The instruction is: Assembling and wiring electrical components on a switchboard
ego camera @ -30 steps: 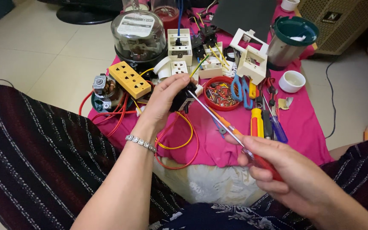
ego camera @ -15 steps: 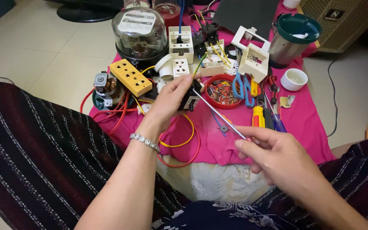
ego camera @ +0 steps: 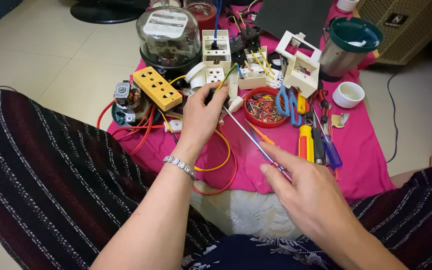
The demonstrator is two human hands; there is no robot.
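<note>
**Screwdriver tip at a small part, both hands busy**

L hand (ego camera: 202, 114) is closed around a small dark part (ego camera: 211, 94), held up over the pink cloth (ego camera: 356, 150); most of that part is hidden by the fingers, so its kind can't be told. A green-yellow wire (ego camera: 224, 82) sticks up from the grip. A beaded bracelet (ego camera: 179, 166) sits on the L wrist.

R hand (ego camera: 310, 192) pinches the handle end of a long thin screwdriver (ego camera: 250, 136) btw thumb and fingers. The shaft runs up and left, w/ its tip just beside the L hand's fingers (whether it touches the part can't be told).

Around them on the cloth:
- yellow multi-socket block (ego camera: 157, 88), left of the L hand
- glass-domed meter (ego camera: 168, 37) behind it
- white socket (ego camera: 214, 75) just above the L hand
- small motor (ego camera: 127, 101) w/ red wires (ego camera: 133, 135) at the cloth's left edge
- red dish of screws (ego camera: 262, 107) right of the L hand, blue-handled scissors (ego camera: 288, 100) at its rim
- yellow-handled screwdriver (ego camera: 306, 142) and blue-handled screwdriver (ego camera: 332, 152) side by side, near the R hand
- white cup (ego camera: 348, 94) and green-lidded metal pot (ego camera: 346, 45) farther right
- orange wire loop (ego camera: 221, 162) lying under the L forearm
</note>
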